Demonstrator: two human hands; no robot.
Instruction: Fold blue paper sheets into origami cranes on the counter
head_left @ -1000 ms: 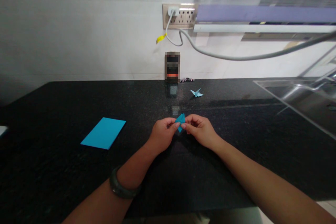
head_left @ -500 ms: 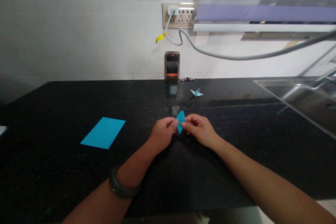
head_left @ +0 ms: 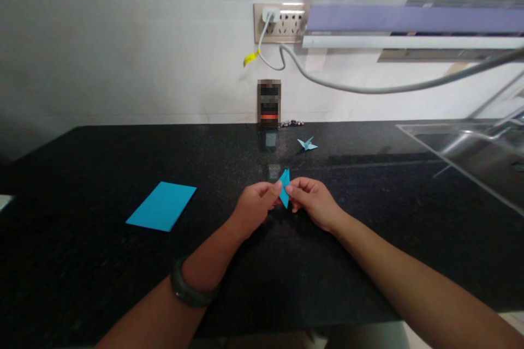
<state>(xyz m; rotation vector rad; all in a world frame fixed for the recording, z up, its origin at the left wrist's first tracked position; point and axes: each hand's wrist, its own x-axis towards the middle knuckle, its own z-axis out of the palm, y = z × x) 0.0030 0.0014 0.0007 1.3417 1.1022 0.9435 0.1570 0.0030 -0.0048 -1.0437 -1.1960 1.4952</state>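
Observation:
Between my two hands, just above the black countertop (head_left: 229,158), is a small folded blue paper (head_left: 285,191), narrow and pointed, with a split tip at its upper end. My left hand (head_left: 257,204) pinches its left side between thumb and fingers. On the right side my right hand (head_left: 311,199) grips it the same way, thumb on top. The fingers behind the paper are partly hidden. Farther back stands a small light-blue paper crane (head_left: 308,144) with its wings spread. A flat blue sheet stack or pad (head_left: 162,207) lies to the left of my hands.
A phone (head_left: 269,102) with a blurred screen leans upright against the wall, a beaded strap (head_left: 292,123) beside it. Above, a grey cable (head_left: 352,87) runs from the wall socket (head_left: 279,23) to the right. A metal sink (head_left: 491,152) is set in at the right.
The folded paper has shifted slightly to the right and looks narrower, its front half turned or folded over. My left thumb has moved right with it; my right hand has barely moved.

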